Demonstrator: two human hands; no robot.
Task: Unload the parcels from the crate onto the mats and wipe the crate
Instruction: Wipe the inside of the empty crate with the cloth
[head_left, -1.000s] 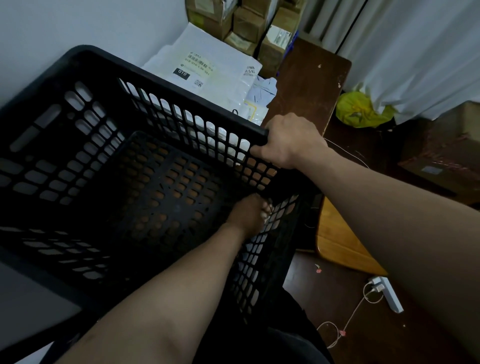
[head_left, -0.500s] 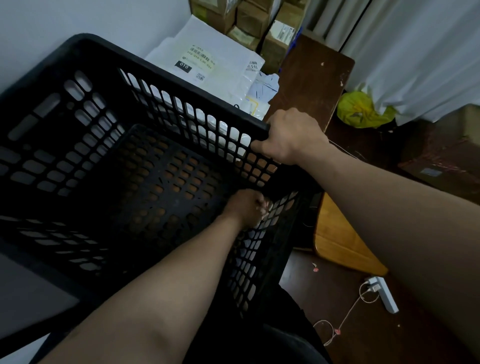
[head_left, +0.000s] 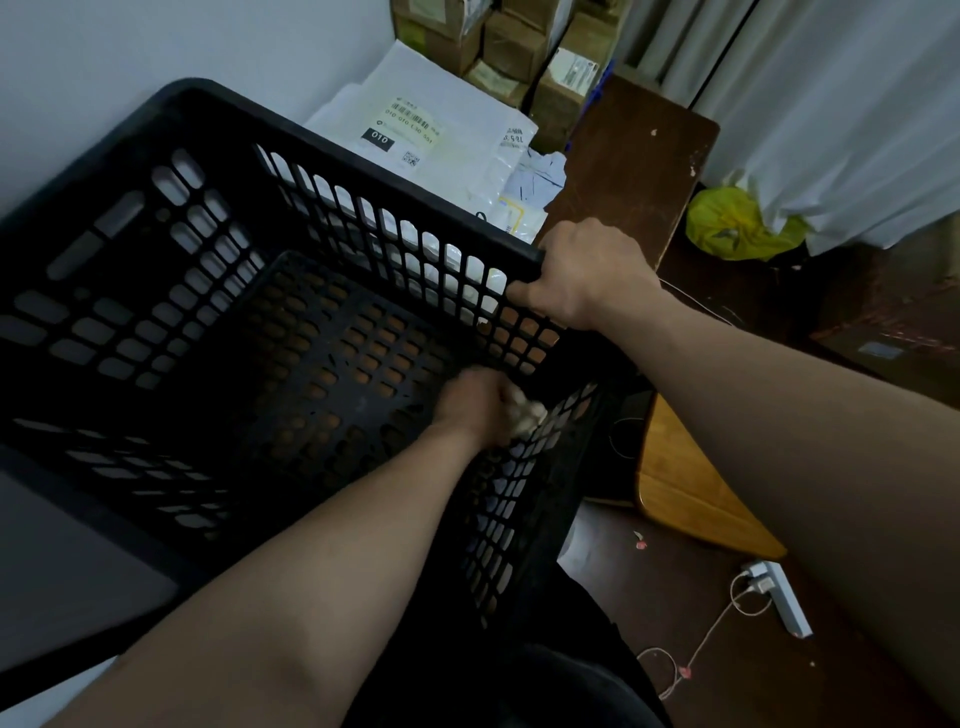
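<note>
A black slotted plastic crate (head_left: 156, 291) is tilted toward me with nothing inside but my arm. My left hand (head_left: 475, 408) reaches into it and grips a small pale wad of cloth or tissue (head_left: 525, 413), pressed against the inner right wall near the bottom corner; the hand is blurred. My right hand (head_left: 582, 278) grips the crate's far right rim corner, fingers curled over the edge. White parcels (head_left: 431, 130) with printed labels lie behind the crate against the wall.
Cardboard boxes (head_left: 511, 47) are stacked in the back corner. A dark wooden board (head_left: 634, 171) and a lighter wooden surface (head_left: 691, 499) lie to the right. A yellow bag (head_left: 737, 226) sits under a white curtain. A white power strip (head_left: 779, 597) with cables lies on the floor.
My left hand has slid along the crate's inner right wall toward the bottom corner, and the pale wad now shows beside it. My right hand keeps its grip on the rim.
</note>
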